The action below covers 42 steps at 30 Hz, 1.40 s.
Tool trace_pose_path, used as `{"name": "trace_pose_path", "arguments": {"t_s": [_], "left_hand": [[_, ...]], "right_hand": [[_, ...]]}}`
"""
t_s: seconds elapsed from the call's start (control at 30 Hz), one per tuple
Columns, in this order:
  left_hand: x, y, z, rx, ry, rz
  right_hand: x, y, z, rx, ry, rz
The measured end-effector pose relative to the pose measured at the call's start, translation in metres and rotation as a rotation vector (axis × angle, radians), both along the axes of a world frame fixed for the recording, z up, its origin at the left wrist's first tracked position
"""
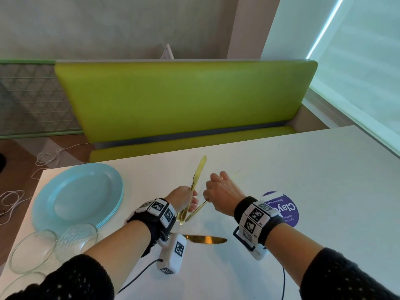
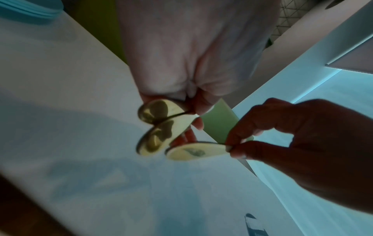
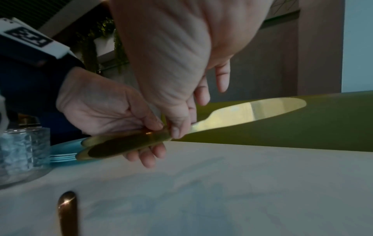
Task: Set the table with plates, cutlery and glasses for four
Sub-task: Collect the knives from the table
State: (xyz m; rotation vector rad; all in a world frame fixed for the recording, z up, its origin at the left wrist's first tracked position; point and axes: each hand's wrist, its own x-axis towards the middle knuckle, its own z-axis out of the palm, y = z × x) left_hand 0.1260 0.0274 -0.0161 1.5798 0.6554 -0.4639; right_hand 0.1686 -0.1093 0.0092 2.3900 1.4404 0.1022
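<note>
My left hand (image 1: 190,198) grips a bundle of gold cutlery (image 1: 198,176) above the white table (image 1: 303,169), with a knife blade and fork tines pointing away from me. Two of its handle ends (image 2: 155,111) stick out below the fingers. Just right of it, my right hand (image 1: 208,199) pinches the handle of another gold piece (image 1: 195,213) beside the bundle; (image 2: 195,151) its kind is hidden. A long knife blade (image 3: 252,111) shows past the thumb. A stack of teal plates (image 1: 80,195) and two clear glasses (image 1: 32,252) (image 1: 78,237) stand at the left.
One gold knife (image 1: 205,239) lies flat on the table under my wrists. A round purple sticker (image 1: 285,211) sits to the right. A green bench (image 1: 177,100) runs along the far edge. White cables (image 1: 47,156) lie on the wooden floor at the left.
</note>
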Motion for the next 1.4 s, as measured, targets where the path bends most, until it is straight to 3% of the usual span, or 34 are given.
{"name": "trace_pose_path", "arguments": {"t_s": [0.13, 0.27, 0.57, 0.73, 0.9, 1.03, 1.17, 1.4], "left_hand": [[-0.012, -0.006, 0.006, -0.104, 0.015, -0.090], [-0.024, -0.008, 0.008, -0.202, 0.040, -0.154], [-0.039, -0.012, 0.004, -0.183, 0.025, -0.221], [-0.046, -0.005, 0.006, -0.162, 0.006, -0.169], [-0.051, 0.016, 0.006, -0.031, -0.045, -0.014], [-0.059, 0.046, 0.007, -0.014, -0.079, 0.170], [-0.069, 0.069, 0.009, -0.071, -0.109, 0.261], [-0.091, 0.087, 0.011, -0.142, -0.114, 0.212]], "right_hand": [[-0.007, 0.005, 0.004, 0.056, 0.003, 0.096], [-0.015, 0.003, 0.008, -0.041, 0.063, 0.082], [-0.025, 0.005, 0.006, -0.036, 0.061, 0.109], [-0.028, 0.012, -0.003, 0.201, 0.114, 0.113], [-0.039, 0.022, -0.006, 0.500, 0.269, -0.075], [-0.054, 0.029, -0.025, 0.165, 0.435, -0.269], [-0.078, 0.042, -0.048, 0.023, 0.524, -0.380], [-0.100, 0.062, -0.064, -0.080, 0.389, -0.449]]}}
